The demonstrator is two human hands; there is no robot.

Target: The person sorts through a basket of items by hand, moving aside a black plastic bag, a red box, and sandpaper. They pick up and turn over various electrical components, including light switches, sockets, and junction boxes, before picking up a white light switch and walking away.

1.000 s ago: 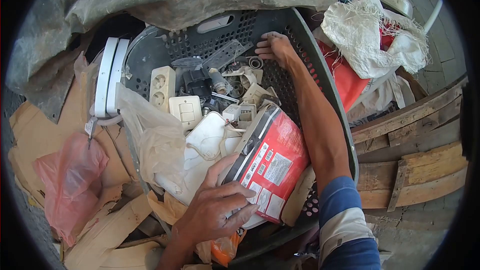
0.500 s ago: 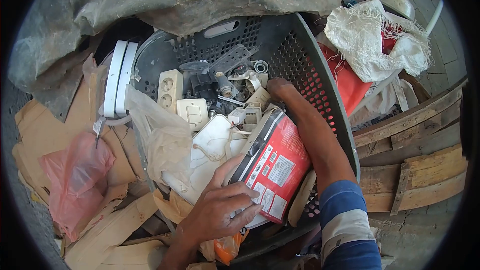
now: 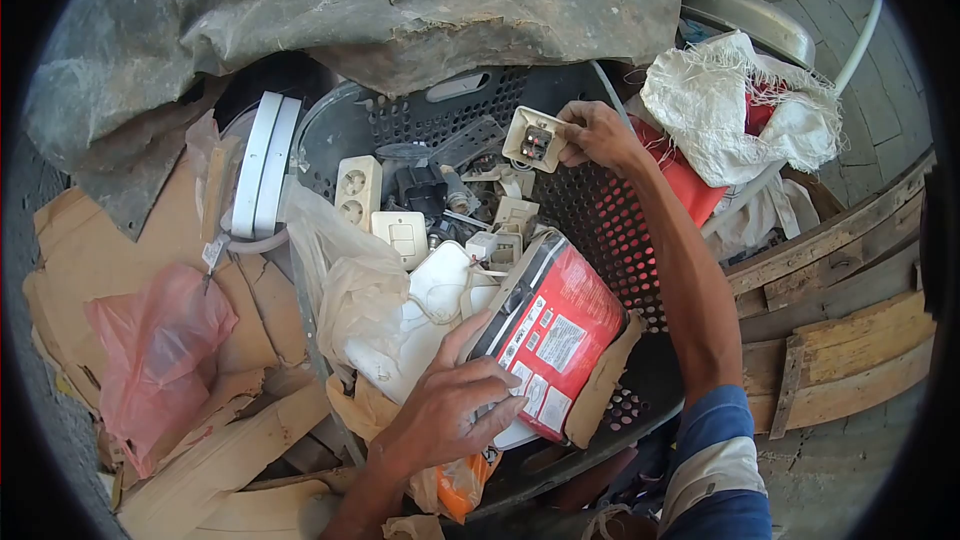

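Note:
In my right hand (image 3: 598,134) is a cream electrical wall fitting (image 3: 516,143), pinched at its edge above the far right part of a dark perforated plastic basket (image 3: 672,380). Its open back shows a dark inner part with terminals. My left hand (image 3: 450,402) grips the near left end of a red tub (image 3: 568,325) with white labels, which lies tilted in the basket. Beyond the tub are a cream double socket (image 3: 358,191), a cream switch (image 3: 401,238) and mixed small plastic and metal parts. A white panel (image 3: 440,280) lies left of the tub.
A grey tarp (image 3: 420,5) overhangs the basket's far edge. Clear plastic film (image 3: 345,265) drapes over its left side. Cardboard (image 3: 90,250) and a pink bag (image 3: 160,340) lie left; a white sack (image 3: 730,105) and wooden slats (image 3: 850,350) are at right.
My right hand has risen from among the parts beyond the tub, bringing up the cream wall fitting. My left hand stays at the red tub. The view has shifted slightly.

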